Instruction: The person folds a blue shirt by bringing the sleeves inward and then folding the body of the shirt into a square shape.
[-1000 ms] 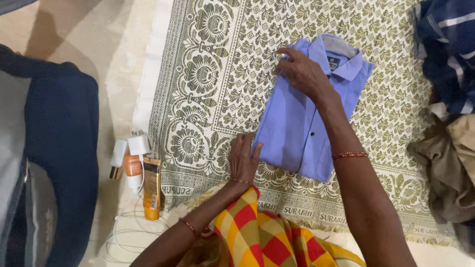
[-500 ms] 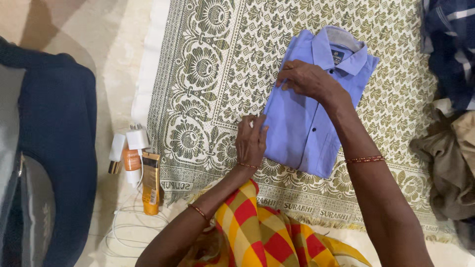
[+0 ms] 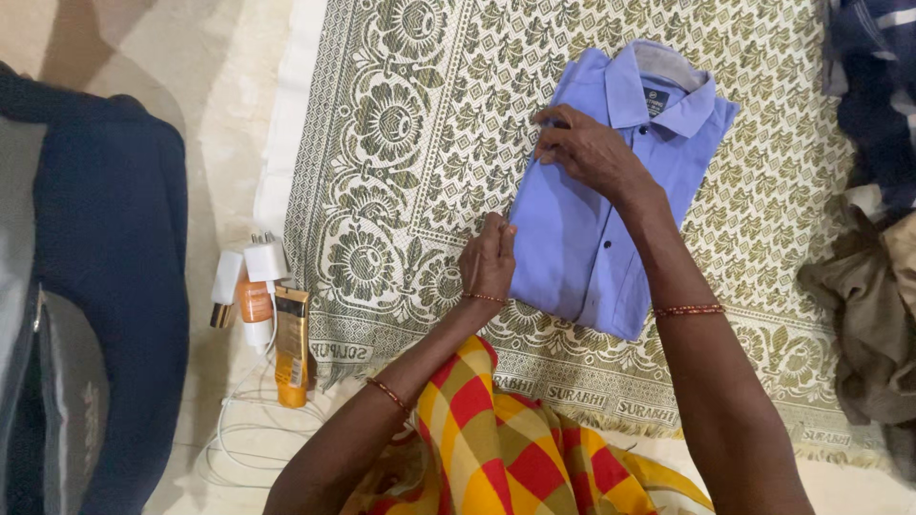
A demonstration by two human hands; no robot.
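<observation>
Fingers of the left hand [image 3: 488,256] are curled shut, pinching the left edge of the folded blue shirt [image 3: 611,191] near its lower half. The right hand [image 3: 584,146] lies higher on the same edge, its fingers bent and gripping the cloth just below the collar. The shirt lies flat on a green patterned mat [image 3: 401,143], collar toward the top.

Left of the mat, on the pale floor, sit a white charger [image 3: 264,260], an orange tube [image 3: 291,348] and a small orange bottle [image 3: 254,303], with a white cable [image 3: 239,434] looped below them. A dark blue bag [image 3: 114,286] stands further left. Rumpled clothes [image 3: 873,191] are heaped at the mat's right edge. A checked yellow and red cloth [image 3: 496,448] covers the person's lap below the arms.
</observation>
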